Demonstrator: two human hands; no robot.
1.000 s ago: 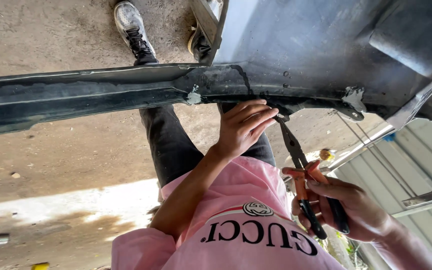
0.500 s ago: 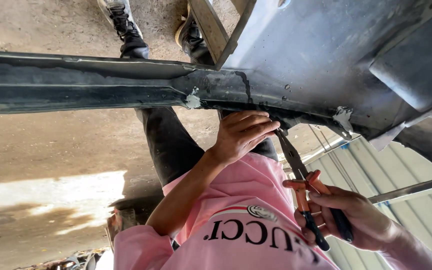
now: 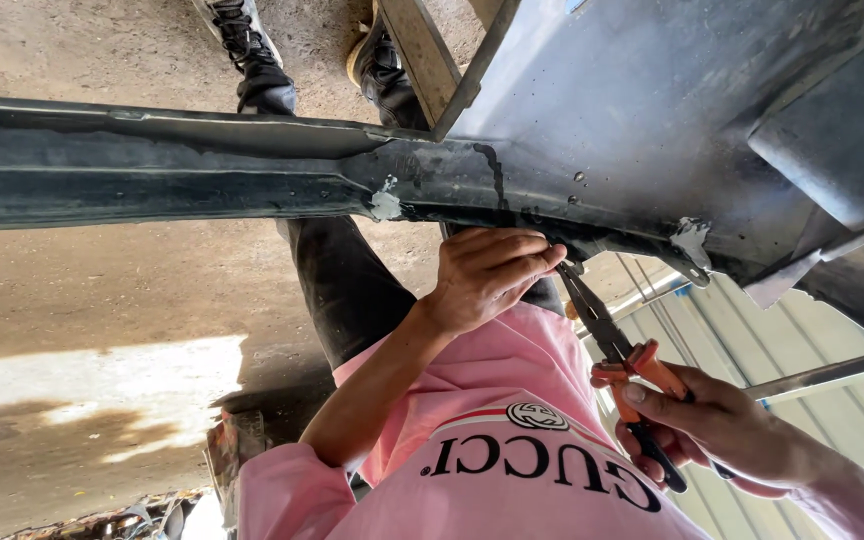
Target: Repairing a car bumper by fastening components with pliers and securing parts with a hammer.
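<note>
A long dark metal beam [image 3: 202,175] crosses the view, joined on the right to a grey sheet-metal panel [image 3: 652,90]. My left hand [image 3: 487,275] presses up under the beam's lower edge, fingers curled shut on that edge; what lies under them is hidden. My right hand [image 3: 727,435] grips the orange and black handles of long-nose pliers [image 3: 607,335]. The jaws of the pliers reach up to the beam right beside my left fingertips. My pink shirt [image 3: 512,470] fills the bottom of the view.
My dark trousers [image 3: 347,285] and black shoes [image 3: 252,50] stand on a bare concrete floor [image 3: 102,300] with a sunlit patch at the left. A wooden slat [image 3: 422,55] leans by the panel. Corrugated metal sheeting [image 3: 752,340] and a grey bar [image 3: 822,375] lie at the right.
The view has shifted, so the shoes sit closer to the top edge and the beam lies higher. Both hands keep the same hold, the pliers still at the beam's edge.
</note>
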